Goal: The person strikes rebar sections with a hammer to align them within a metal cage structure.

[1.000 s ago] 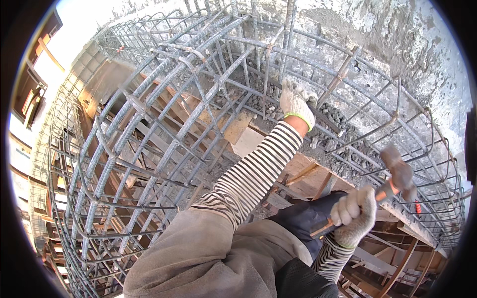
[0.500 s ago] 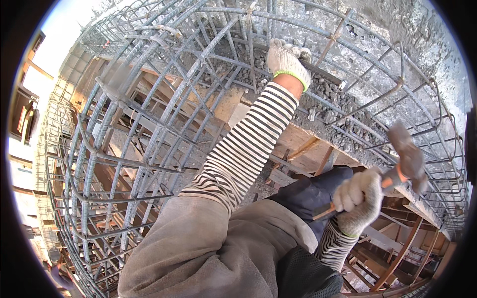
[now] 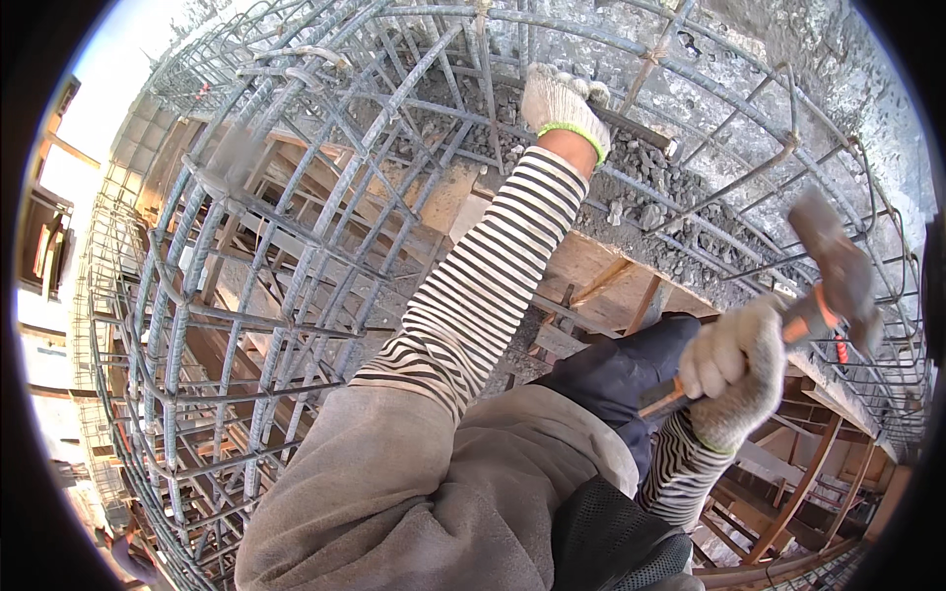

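My left hand (image 3: 564,101), in a white knit glove with a green cuff, is closed round a dark steel chisel (image 3: 642,134) among the rebar at the concrete. The chisel's blunt end points right toward the hammer side; its other end is hidden by the hand and bars. My right hand (image 3: 734,372), also gloved, grips a hammer (image 3: 836,251) by its dark and orange handle. The hammer head is raised at the right, apart from the chisel and slightly blurred. Broken concrete rubble (image 3: 655,187) lies below the chisel, along the foot of the rough concrete face (image 3: 729,89).
A dense rebar cage (image 3: 286,325) stands at my left, and curved bars (image 3: 759,118) cross in front of the concrete. Wooden formwork and props (image 3: 808,492) show below on the right. A wooden board (image 3: 581,276) edges the rubble. My bent legs (image 3: 394,473) fill the lower middle.
My right hand and the hammer have swung to the right and a little up, away from the chisel. The left hand still holds the chisel, sitting slightly higher in the picture.
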### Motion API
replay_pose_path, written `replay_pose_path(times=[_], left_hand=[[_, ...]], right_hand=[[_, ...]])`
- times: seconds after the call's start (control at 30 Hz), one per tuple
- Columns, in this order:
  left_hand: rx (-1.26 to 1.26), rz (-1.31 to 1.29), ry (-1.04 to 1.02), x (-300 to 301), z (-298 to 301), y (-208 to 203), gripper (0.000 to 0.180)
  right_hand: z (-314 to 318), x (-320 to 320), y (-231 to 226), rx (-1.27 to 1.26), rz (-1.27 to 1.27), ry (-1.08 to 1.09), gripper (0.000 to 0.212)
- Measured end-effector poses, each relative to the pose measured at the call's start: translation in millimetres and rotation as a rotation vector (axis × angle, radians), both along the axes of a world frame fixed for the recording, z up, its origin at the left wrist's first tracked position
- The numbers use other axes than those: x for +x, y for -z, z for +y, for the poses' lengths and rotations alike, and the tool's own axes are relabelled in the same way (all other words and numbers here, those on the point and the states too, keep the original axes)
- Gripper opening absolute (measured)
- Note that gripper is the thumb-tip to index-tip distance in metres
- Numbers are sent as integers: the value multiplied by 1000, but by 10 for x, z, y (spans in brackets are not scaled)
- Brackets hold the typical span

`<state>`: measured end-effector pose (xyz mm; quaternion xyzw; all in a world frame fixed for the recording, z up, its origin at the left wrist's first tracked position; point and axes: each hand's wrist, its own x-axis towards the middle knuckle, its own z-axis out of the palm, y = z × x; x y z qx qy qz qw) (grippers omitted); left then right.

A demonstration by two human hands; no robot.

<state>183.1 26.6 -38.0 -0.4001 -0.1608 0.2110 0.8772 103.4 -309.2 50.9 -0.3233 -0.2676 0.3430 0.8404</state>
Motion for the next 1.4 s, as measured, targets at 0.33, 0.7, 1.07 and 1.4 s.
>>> replay_pose_path(times=[0.33,0.7,1.07,1.4], left_hand=[[434,772,-283,-156,-234,-348,34],[442,819,-315,-304,-465,-556,31],[397,792,-263,-161,-390,-392,35],[359,728,-271,-311,-471,-421,28]], right_hand=[[422,-87,312,-403,163,293,19],[-309,134,-552,438,-298,564,35],[-233,10,-368,269,-193,146,28],[222,-128,63,-562,159,18,16]])
